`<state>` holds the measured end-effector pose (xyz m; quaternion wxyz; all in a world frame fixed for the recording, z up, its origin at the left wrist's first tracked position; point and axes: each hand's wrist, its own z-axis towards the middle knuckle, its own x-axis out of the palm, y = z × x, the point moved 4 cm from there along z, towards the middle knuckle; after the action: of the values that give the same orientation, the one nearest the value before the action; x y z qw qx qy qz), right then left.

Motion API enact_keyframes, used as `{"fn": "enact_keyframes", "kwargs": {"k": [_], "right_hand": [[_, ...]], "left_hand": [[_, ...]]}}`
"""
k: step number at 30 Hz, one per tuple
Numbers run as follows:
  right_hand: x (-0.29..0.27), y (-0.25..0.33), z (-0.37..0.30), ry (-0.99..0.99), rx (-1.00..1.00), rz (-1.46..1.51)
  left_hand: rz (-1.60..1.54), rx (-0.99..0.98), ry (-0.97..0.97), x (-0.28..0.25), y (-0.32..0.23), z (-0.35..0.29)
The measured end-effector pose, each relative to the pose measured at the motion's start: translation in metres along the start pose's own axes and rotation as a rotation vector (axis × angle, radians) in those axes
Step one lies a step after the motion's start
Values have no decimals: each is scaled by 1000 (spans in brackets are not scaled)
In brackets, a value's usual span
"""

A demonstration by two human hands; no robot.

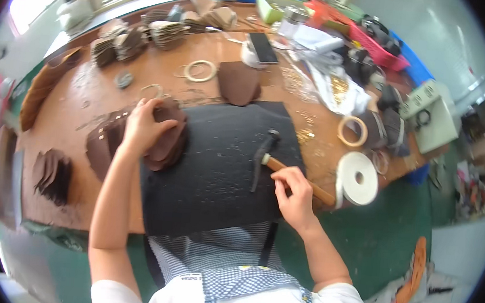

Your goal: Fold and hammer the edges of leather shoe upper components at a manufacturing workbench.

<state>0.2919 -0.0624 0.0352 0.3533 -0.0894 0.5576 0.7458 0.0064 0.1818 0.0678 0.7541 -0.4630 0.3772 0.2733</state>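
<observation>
My left hand point(142, 128) lies over a pile of dark brown leather pieces point(168, 139), thumb and fingers spread apart on the top ones. Part of the pile is hidden under the hand. A hammer with a wooden handle point(322, 195) and a dark metal head point(261, 160) lies across a black mat point(212, 166). The fingers of my right hand point(294, 197) are curled over its handle near the head. Another brown leather piece point(238, 83) is beyond the mat's far edge.
More brown pieces point(52, 175) stand at left; stacked pieces point(169, 34) line the back. A phone point(263, 47), a cream ring point(200, 71) and small gold fittings point(304, 135) lie beyond the mat. A white tape roll point(358, 178) and a pink basket point(378, 48) are at right.
</observation>
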Motion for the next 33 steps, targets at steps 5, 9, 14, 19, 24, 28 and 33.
{"fn": "enact_keyframes", "kwargs": {"k": [5, 9, 14, 19, 24, 28, 33], "right_hand": [[-61, -52, 40, -137, 120, -258], [-78, -126, 68, -122, 114, -357], [-74, -145, 94, -29, 128, -442], [-72, -140, 100, 49, 57, -510], [-62, -140, 104, 142, -55, -731], [-50, -143, 108, 177, -67, -902], [-56, -138, 105, 95, -31, -856]], "left_hand": [[81, 75, 137, 12, -14, 3], [245, 177, 7, 21, -28, -11], [326, 299, -143, -6, -47, -25], [233, 296, -303, -57, -68, -57], [-610, -242, 98, -80, -48, -89], [-818, -298, 115, -53, -51, -123], [-1131, -608, 261, 7, -40, -167]]}}
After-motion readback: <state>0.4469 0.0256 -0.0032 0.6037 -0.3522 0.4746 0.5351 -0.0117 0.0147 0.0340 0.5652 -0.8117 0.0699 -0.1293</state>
